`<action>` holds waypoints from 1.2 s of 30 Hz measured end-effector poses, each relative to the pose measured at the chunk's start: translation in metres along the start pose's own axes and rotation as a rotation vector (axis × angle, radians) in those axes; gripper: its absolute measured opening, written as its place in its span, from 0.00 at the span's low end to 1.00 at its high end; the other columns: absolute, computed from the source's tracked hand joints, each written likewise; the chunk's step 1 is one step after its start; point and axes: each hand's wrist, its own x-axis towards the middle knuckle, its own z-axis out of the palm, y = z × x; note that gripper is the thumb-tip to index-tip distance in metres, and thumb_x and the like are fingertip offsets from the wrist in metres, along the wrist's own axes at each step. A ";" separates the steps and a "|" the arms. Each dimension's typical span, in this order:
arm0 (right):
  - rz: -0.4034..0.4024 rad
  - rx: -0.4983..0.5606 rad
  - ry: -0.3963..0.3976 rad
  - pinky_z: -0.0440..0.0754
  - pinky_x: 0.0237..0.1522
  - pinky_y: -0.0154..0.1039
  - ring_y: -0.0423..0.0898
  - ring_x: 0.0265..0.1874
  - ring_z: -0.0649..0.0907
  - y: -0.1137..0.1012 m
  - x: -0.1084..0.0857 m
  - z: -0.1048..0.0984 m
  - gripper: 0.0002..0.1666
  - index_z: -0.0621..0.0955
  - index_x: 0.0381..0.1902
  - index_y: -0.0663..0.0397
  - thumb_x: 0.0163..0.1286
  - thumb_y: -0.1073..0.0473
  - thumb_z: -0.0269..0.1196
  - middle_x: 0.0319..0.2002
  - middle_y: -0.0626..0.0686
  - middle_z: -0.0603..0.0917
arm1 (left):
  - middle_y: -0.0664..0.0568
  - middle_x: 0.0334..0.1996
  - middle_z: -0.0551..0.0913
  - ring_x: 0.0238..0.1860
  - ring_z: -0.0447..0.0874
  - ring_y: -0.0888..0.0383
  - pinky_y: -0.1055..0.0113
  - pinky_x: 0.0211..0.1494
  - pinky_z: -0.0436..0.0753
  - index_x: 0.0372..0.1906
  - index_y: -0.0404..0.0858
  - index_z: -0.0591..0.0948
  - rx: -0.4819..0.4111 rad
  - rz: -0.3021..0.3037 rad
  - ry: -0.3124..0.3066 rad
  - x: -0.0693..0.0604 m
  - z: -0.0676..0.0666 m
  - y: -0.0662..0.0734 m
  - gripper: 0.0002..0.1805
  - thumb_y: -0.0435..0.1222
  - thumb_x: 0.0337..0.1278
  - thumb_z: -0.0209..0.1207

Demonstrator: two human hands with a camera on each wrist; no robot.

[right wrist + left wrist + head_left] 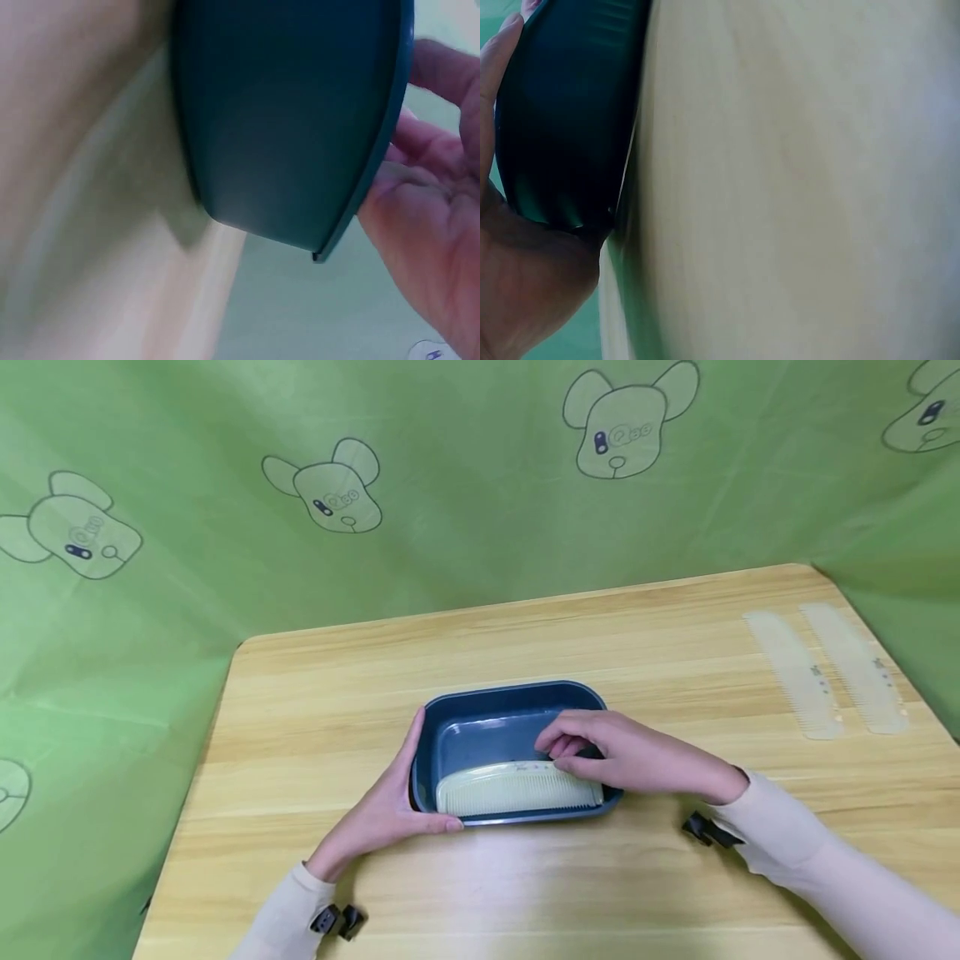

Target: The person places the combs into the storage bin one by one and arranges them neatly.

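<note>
A dark blue tray (pixel 495 697) holds a pale, translucent comb (pixel 517 789) along its near wall, teeth toward the near rim. My left hand (pixel 386 802) grips the tray's left end, thumb at the front rim and fingers along the side; the left wrist view has this hand (pixel 532 285) against the tray's end wall (pixel 570 112). Over the tray's right part, my right hand (pixel 607 752) has curled fingers and pinches the comb's upper edge. In the right wrist view, the tray wall (pixel 285 127) hides the comb and part of this hand (pixel 427 210).
Two similar pale combs, one (pixel 798 677) left of the other (pixel 858 668), lie side by side at the right of the wooden table (pixel 315 727). A green cloth (pixel 465 485) with cartoon bear heads hangs behind and beside the table.
</note>
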 end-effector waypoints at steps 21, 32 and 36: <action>0.075 0.136 0.481 0.82 0.55 0.28 0.45 0.54 0.87 0.017 -0.039 -0.023 0.16 0.83 0.65 0.62 0.84 0.70 0.60 0.55 0.56 0.89 | 0.63 0.89 0.36 0.87 0.39 0.53 0.36 0.83 0.49 0.89 0.67 0.33 0.000 -0.001 0.001 0.000 -0.002 -0.005 0.81 0.44 0.47 0.87; 0.231 0.035 0.696 0.73 0.58 0.21 0.35 0.57 0.81 0.049 -0.076 -0.049 0.20 0.81 0.69 0.63 0.84 0.65 0.62 0.59 0.40 0.85 | 0.62 0.89 0.35 0.87 0.38 0.53 0.36 0.83 0.50 0.89 0.68 0.33 0.010 -0.004 0.001 0.001 0.000 -0.002 0.82 0.44 0.48 0.87; 0.295 0.038 0.770 0.73 0.57 0.20 0.33 0.56 0.81 0.058 -0.092 -0.060 0.20 0.80 0.69 0.61 0.84 0.65 0.63 0.57 0.36 0.84 | 0.64 0.89 0.35 0.87 0.39 0.53 0.36 0.83 0.50 0.88 0.69 0.33 0.001 -0.011 -0.002 0.002 0.000 -0.001 0.81 0.43 0.48 0.87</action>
